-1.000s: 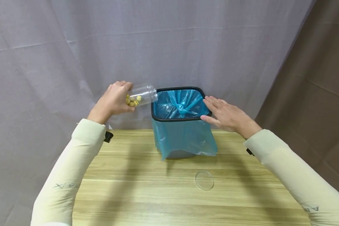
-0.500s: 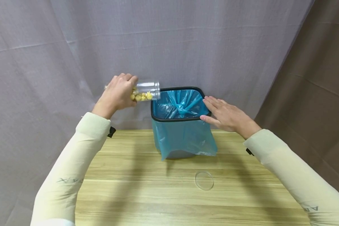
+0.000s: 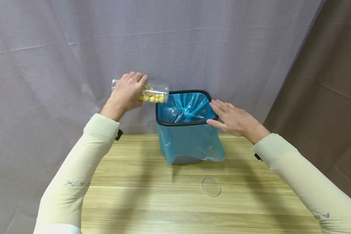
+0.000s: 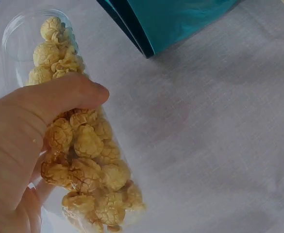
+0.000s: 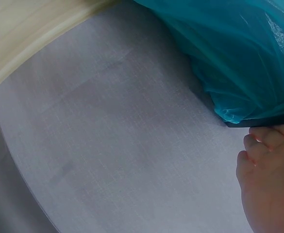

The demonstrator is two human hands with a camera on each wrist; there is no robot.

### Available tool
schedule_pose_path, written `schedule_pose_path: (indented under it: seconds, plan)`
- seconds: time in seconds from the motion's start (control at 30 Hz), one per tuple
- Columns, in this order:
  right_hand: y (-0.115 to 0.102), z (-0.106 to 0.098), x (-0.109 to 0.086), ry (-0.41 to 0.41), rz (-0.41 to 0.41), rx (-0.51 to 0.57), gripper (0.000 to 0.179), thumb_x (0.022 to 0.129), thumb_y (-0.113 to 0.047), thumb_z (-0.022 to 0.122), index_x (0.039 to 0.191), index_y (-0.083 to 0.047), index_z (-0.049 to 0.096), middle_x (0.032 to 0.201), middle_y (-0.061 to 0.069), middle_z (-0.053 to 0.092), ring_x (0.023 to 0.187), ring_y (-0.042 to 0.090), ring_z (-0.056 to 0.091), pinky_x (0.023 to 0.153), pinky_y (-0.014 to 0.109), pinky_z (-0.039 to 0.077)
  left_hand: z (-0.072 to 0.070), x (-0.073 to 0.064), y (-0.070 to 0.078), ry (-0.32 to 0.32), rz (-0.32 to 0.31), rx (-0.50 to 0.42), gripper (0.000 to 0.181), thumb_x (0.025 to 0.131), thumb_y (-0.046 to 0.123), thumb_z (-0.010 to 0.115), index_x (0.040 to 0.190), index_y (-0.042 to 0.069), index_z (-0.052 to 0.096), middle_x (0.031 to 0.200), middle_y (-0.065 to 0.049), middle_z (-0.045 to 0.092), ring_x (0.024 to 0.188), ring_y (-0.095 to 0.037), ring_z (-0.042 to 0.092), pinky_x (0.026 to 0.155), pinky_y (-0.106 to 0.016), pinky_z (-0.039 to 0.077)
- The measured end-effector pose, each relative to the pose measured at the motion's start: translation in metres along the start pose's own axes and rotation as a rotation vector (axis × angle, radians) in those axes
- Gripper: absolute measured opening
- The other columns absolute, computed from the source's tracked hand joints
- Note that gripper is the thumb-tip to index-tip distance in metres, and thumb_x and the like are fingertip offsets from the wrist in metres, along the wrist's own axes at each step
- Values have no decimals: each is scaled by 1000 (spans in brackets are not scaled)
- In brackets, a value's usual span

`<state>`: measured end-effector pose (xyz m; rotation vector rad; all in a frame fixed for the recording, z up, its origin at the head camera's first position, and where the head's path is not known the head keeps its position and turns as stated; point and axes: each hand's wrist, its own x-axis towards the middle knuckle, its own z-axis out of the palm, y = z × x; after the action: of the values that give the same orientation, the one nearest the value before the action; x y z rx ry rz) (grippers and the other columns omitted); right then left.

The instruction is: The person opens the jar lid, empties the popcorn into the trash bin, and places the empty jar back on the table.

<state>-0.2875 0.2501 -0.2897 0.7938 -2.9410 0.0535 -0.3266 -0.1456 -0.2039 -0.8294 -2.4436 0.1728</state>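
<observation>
My left hand (image 3: 129, 92) grips a clear jar (image 3: 158, 85) from above, its thumb (image 4: 69, 94) across the side in the left wrist view. Yellow popcorn (image 3: 152, 97) fills part of the jar, spread along its lower side. The jar lies almost level, its open mouth tipped slightly down at the left rim of a bin (image 3: 185, 124). A blue plastic bag (image 3: 190, 139) lines this bin and hangs over its black rim. On the right rim rests my right hand (image 3: 233, 118), fingers straight and touching it; its fingertips (image 5: 263, 134) meet the rim in the right wrist view.
A clear round lid or ring (image 3: 211, 187) lies flat on the wooden table (image 3: 163, 208), in front of the bin. Behind the bin hangs a grey curtain (image 3: 193, 48), and a brown cloth (image 3: 324, 97) hangs at the right.
My left hand has carried the jar up and to the right, onto the bin's left rim area. The popcorn has slid toward the jar's mouth. My right hand has stayed put.
</observation>
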Motion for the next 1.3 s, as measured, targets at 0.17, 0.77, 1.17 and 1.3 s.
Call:
schedule_pose_path:
  seconds: [0.17, 0.77, 1.17, 1.3]
  plan:
    - [-2, -1, 0, 0, 0, 0, 87, 109, -60, 39, 168, -1, 15, 177, 20, 15, 165, 39, 15, 134, 58, 14, 2, 3, 5, 11, 18, 35, 68, 73, 6, 90, 131, -4, 57, 125, -23, 67, 120, -43, 62, 114, -55, 48]
    - [-7, 0, 2, 0, 2, -2, 88, 109, -62, 39, 168, -1, 15, 177, 21, 15, 164, 40, 16, 134, 59, 17, 13, 8, 14, 159, 148, 182, 49, 83, -8, 70, 130, -2, 59, 126, -20, 69, 119, -40, 64, 110, -49, 50]
    - [-8, 0, 1, -4, 13, 1, 88, 109, -61, 39, 168, -1, 14, 177, 21, 15, 164, 40, 15, 134, 59, 16, 17, 11, 25, 214, 250, 318, 45, 97, -15, 53, 139, -2, 59, 133, -18, 67, 125, -35, 63, 116, -45, 48]
    - [-8, 1, 1, -4, 20, 6, 88, 109, -62, 39, 168, -2, 14, 177, 20, 14, 165, 40, 14, 134, 58, 15, 18, 11, 28, 219, 275, 343, 45, 97, -14, 57, 140, -1, 59, 134, -17, 67, 126, -33, 63, 117, -43, 48]
